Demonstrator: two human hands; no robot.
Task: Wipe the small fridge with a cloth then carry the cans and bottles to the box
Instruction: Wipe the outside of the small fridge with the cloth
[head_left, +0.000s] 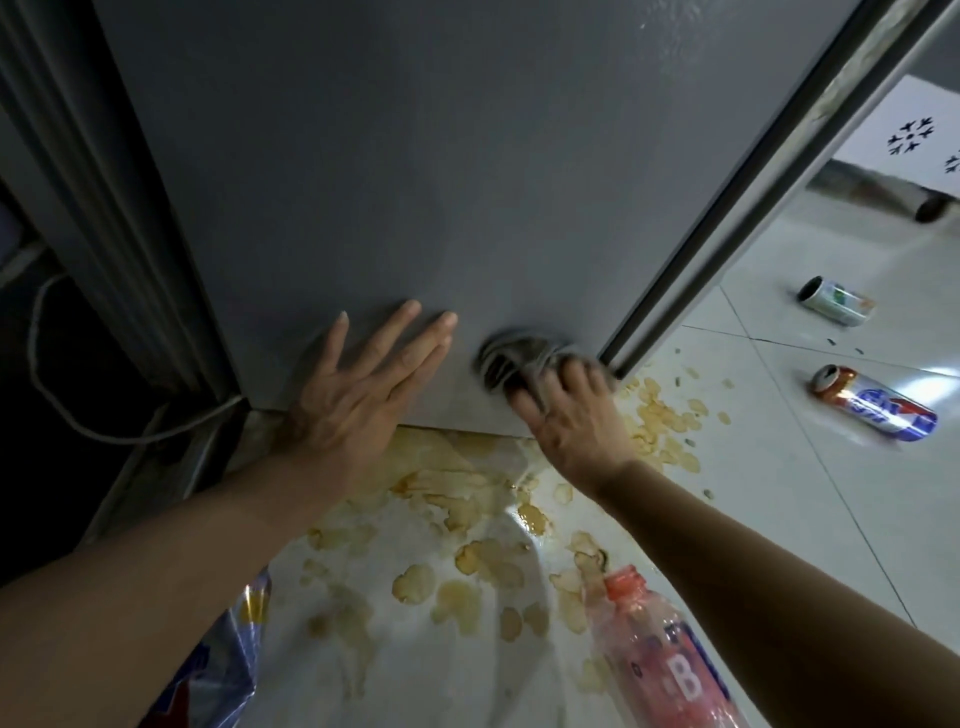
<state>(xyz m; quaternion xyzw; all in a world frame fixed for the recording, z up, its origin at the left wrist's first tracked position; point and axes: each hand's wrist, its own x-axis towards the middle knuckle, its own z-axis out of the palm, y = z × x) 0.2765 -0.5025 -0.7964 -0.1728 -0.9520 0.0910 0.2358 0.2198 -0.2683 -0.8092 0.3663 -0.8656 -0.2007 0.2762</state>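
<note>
The pale tiled floor (779, 493) carries yellowish dried stains (467, 561), a clear bottle (660, 660) on its side, two toppled cans (878, 402) (836, 300), and what may be a crumpled blue wrapper (228, 654).

Light: dim on the fridge (415, 156), brighter right.
Glare: sheen on floor (779, 493).
Blur: cloth (519, 353) smeared.
Edges: lines bowed.

white cord (39, 364), brown spill stains (467, 519), tiled floor (779, 519), blue wrapper (228, 654)
</note>
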